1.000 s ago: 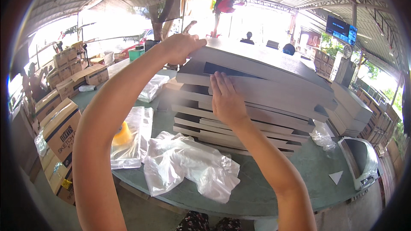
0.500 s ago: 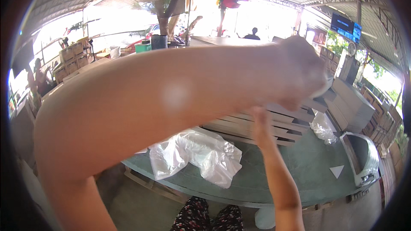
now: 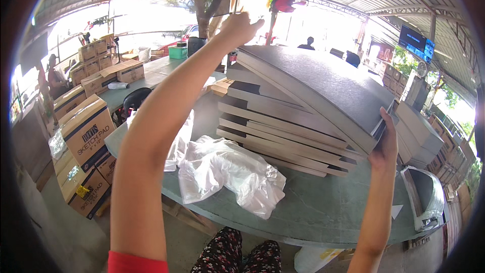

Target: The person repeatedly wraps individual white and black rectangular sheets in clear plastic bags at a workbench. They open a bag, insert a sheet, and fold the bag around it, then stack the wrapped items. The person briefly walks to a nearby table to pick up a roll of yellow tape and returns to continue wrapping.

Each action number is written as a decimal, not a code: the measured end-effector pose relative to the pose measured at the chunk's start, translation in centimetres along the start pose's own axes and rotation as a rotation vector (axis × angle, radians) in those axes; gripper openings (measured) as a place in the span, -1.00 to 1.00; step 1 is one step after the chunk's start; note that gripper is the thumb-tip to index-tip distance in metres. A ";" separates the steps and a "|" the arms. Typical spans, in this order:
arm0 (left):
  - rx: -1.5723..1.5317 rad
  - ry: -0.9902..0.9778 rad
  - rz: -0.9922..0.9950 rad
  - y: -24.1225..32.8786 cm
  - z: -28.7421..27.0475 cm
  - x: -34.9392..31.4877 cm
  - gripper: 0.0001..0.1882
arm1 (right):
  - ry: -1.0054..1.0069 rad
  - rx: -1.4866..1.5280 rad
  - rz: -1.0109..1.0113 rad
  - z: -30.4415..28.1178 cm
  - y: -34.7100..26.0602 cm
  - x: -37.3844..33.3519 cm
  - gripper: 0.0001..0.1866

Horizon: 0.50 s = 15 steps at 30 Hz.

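Over on the left, the left grip (image 3: 241,29) is up by the left end of the slab (image 3: 323,81); I see nothing in it, and I can't tell whether it's loose or clenched, or whether it touches that end. If it bears no weight, the slab could swing or slide there, lying askew as it does on the stack (image 3: 283,119). In front, the crumpled plastic (image 3: 230,174) on the desk (image 3: 323,207) could make a slippery landing for anything that came down. Toward the middle, the layers are staggered, so a dragging slab could pull some of them out of line. At the right, a weak hold could let the skewed end drop toward the desk.

As for where it lies: the slab's left end is just below the left grip, its middle slants across the top of the stack, and its right end is in the right grip (image 3: 385,141), which is grasping it by the near corner, one digit up along the end and the others mostly hidden from me.
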<state>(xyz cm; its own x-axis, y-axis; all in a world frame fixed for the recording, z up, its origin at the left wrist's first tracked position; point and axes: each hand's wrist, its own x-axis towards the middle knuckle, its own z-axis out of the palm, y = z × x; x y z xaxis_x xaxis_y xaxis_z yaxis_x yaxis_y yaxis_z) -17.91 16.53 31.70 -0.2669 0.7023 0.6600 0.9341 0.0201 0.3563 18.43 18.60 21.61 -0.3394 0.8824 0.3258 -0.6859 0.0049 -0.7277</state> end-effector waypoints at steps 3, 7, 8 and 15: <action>-0.291 0.006 -0.349 -9.5 4.0 1.4 -0.25 | 0.005 -0.010 0.000 0.2 0.6 -0.4 -0.61; -0.960 0.036 -0.426 -3.0 5.5 -1.1 -0.38 | 0.086 -0.052 -0.049 0.2 0.1 -0.3 -0.63; -0.959 0.128 -0.355 -1.3 5.1 -1.7 -0.39 | 0.116 -0.068 -0.049 0.4 0.1 -0.4 -0.64; -0.968 0.000 -0.293 2.3 0.8 -2.5 -0.59 | 0.012 -0.120 -0.142 -5.9 -3.0 -1.9 -0.64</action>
<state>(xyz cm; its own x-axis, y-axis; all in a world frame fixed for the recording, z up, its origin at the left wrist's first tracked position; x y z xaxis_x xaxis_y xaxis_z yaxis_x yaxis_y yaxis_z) -14.87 15.36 30.37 -0.4548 0.7626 0.4600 0.2381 -0.3936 0.8879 24.91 19.68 19.67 -0.2360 0.8746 0.4236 -0.6447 0.1853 -0.7417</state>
